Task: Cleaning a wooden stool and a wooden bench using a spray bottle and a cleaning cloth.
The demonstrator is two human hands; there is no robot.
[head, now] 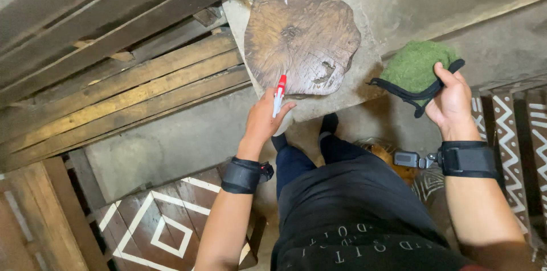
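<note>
Gripping a white spray bottle with a red nozzle (279, 95), our left hand (263, 123) is closing around its body, so that only the upper part is showing above the fingers. Our right hand (453, 103) is curling shut on a green cloth with black edging (417, 68), thumb pressing across the trim.

We are taking the round wooden slab (302, 40) as our reference. The bottle is sitting just at the slab's near edge, overlapping it in the head view; the cloth is hanging well apart from it, to the right. The slab is resting on a grey concrete ledge (399, 3), and wooden planks (125, 86) are running off to its left.

Orientation: the bottle's long axis is running near to far, leaning slightly right, with the red nozzle end pointing toward the slab's face.

Judgement on method: we are advising that the nozzle be kept aimed squarely at the slab's surface, not at the ledge, and the cloth brought close beside the slab. We cannot tell whether a finger is resting on the trigger.

Black wrist straps (244, 175) are sitting on both forearms.
</note>
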